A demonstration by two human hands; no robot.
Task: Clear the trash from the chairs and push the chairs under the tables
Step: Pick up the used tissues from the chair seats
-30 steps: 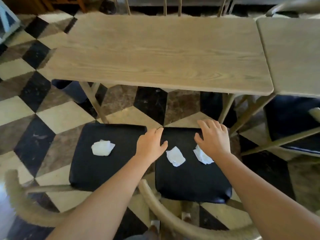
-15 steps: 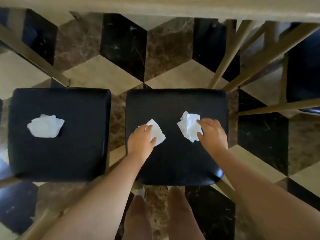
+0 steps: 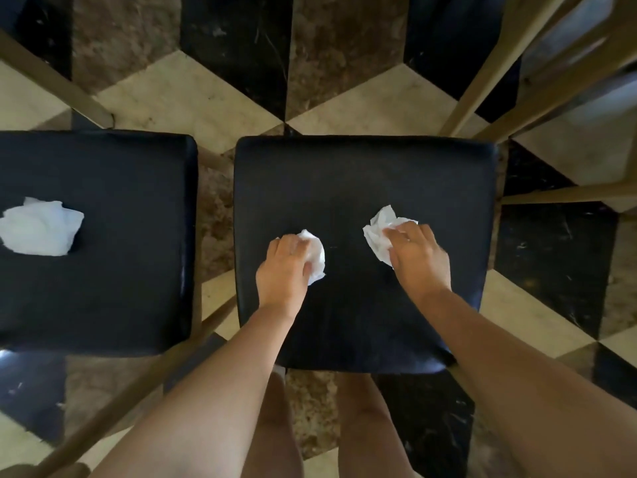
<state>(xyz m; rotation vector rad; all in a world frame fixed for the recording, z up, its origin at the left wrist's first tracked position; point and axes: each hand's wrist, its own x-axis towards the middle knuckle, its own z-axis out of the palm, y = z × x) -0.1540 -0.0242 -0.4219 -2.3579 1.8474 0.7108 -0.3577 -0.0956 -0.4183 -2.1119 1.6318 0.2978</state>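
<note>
Two black padded chair seats stand side by side below me. On the right seat (image 3: 362, 174) lie two crumpled white tissues. My left hand (image 3: 284, 270) is closing over the left tissue (image 3: 316, 253), fingers curled around it. My right hand (image 3: 418, 255) grips the right tissue (image 3: 377, 232), which sticks out past my fingertips. Both tissues still touch the cushion. The left seat (image 3: 113, 243) carries a third crumpled tissue (image 3: 38, 227), untouched, near the frame's left edge.
Wooden table legs (image 3: 482, 74) slant down at the upper right and another leg (image 3: 55, 81) at the upper left. The floor (image 3: 238, 81) is black, cream and brown marble tiles. My bare legs stand just behind the right seat.
My head has tipped further down and closer, so the table top has left the view. Both hands have drawn back over the tissues and their fingers have curled onto them.
</note>
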